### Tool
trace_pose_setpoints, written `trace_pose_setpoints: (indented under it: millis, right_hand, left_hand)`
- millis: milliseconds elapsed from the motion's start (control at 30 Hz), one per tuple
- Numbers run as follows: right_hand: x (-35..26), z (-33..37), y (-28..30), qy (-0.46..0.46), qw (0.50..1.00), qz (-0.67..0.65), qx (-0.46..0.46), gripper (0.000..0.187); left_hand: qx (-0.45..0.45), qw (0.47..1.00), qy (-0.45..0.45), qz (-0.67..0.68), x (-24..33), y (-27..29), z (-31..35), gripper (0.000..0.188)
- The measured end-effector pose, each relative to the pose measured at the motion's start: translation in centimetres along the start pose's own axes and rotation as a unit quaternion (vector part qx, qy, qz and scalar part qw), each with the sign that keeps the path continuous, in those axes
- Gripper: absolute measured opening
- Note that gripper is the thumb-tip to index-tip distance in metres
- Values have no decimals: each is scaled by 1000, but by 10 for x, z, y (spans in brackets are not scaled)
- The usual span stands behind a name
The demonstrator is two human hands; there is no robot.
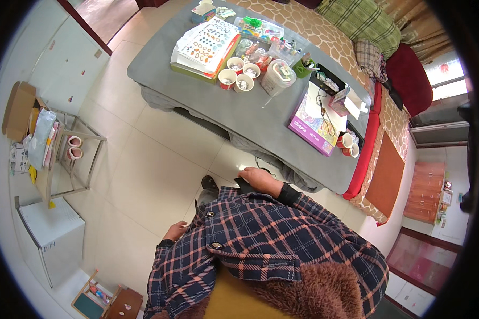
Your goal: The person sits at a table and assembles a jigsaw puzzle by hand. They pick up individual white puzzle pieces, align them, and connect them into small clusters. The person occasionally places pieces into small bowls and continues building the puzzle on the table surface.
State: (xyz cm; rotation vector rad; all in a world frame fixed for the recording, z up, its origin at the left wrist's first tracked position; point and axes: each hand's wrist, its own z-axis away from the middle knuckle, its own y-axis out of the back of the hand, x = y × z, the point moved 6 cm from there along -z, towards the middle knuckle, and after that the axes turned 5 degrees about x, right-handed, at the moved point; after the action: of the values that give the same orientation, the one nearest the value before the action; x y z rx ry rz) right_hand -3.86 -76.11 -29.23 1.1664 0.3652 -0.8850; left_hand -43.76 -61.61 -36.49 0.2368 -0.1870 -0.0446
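My right hand is in front of my body, just short of the table's near edge. Its fingers are closed on a black flat thing, mostly hidden by my clothing and hand. My left hand hangs low at my left side over the floor, holding nothing that I can see; its fingers show only in part and look loosely apart. Ahead stands a table with a grey cover. On it are several paper cups, a clear plastic tub, a stack of printed sheets and a purple puzzle box.
Glasses lie on the puzzle box, near a tissue box. A green pen cup stands behind the tub. Left are a metal-framed stand and a white cabinet. A patterned sofa runs behind the table.
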Motion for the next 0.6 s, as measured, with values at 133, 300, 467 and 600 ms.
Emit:
trace_pose_setpoints:
  millis: [133,300,467,600]
  right_hand:
    - [-17,17,-1,-50,998,-15,25,23]
    - [-5,61,-10,-146,989,12,18,25]
    - [4,112,-24,-168,981,-9,97,26]
    - [20,172,-46,-191,974,-32,120,31]
  left_hand:
    - [110,993,-34,38,-56,35,-48,22]
    - [207,972,-49,101,-69,61,-95,18]
    - [243,961,-130,39,-34,62,-106,25]
    - [114,985,-63,112,-5,34,-101,24]
